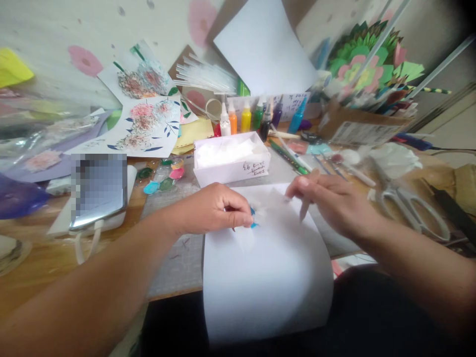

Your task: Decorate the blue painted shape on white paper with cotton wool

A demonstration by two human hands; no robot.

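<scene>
Blue-stained tissue point(254, 218) sits pinched in the left hand point(213, 208); right hand point(330, 198) fingers lie together, flat on the white paper point(266, 277).

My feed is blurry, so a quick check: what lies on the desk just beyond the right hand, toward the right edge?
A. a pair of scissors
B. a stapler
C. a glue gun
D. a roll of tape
A: a pair of scissors with pale handles lies on the desk just right of the right hand.
</scene>
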